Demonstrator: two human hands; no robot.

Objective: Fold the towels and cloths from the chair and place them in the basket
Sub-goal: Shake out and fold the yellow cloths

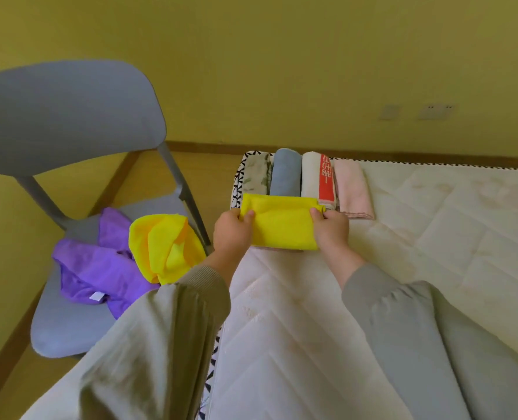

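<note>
Left hand [232, 230]: thumb on top, pinched the left edge of the folded yellow cloth [282, 225].
Right hand [332, 228]: pinched the right edge likewise.
Cloth place: on or just over the mattress [433, 222], near its left edge, far side overlapping the towel row.
Open room: wide bare quilting to the right.
Towel row: patterned towel [255, 177], blue towel [285, 174], white towel [310, 177], pink towel [353, 189], side by side at the far edge.
Chair [70, 116]: left of the mattress; purple cloth [94, 268] and loose yellow cloth [160, 247] crumpled on the seat.
Writing: white characters on the white towel's red band, unreadable.
</note>
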